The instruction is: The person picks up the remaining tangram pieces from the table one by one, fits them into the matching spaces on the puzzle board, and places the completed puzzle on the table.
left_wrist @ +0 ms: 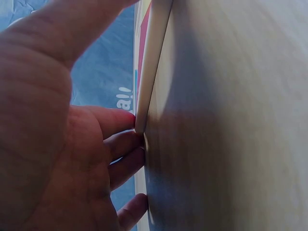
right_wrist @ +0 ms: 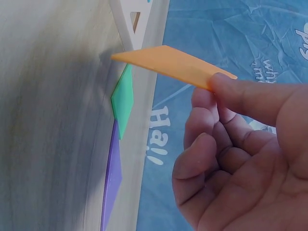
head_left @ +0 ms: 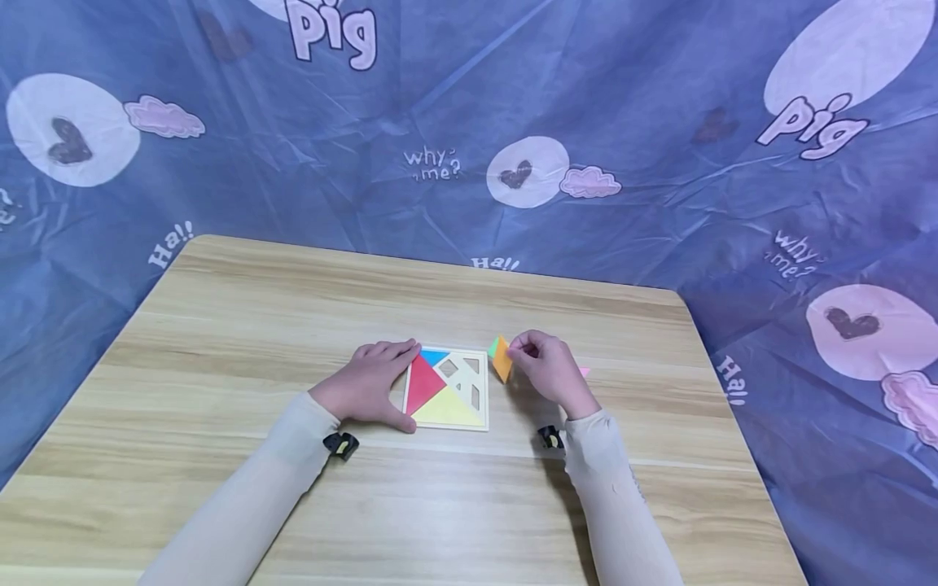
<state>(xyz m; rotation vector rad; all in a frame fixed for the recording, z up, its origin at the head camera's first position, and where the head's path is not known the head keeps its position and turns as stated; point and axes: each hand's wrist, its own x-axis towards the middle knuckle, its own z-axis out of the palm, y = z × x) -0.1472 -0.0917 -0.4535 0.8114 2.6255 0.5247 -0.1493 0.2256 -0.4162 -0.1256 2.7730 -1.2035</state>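
Note:
A white tangram tray (head_left: pixel 486 399) lies flat on the table, with a red triangle (head_left: pixel 423 386), a yellow triangle (head_left: pixel 449 411) and a blue piece (head_left: pixel 433 357) in it. Several recesses on its right side show bare. My left hand (head_left: pixel 366 381) rests along the tray's left edge, thumb at the near corner and fingertips at the far one. Right of the tray, my right hand (head_left: pixel 550 370) pinches an orange tangram piece (right_wrist: pixel 168 65) between thumb and fingers, raised and tilted above the table. Below it in the right wrist view lies a green piece (right_wrist: pixel 123 98).
A purple piece (right_wrist: pixel 113 178) lies end to end with the green one on the table. Part of a pink piece (head_left: pixel 585 371) shows behind my right hand. The wooden table (head_left: pixel 410 521) meets a blue patterned cloth (head_left: pixel 454 98) at its back and sides.

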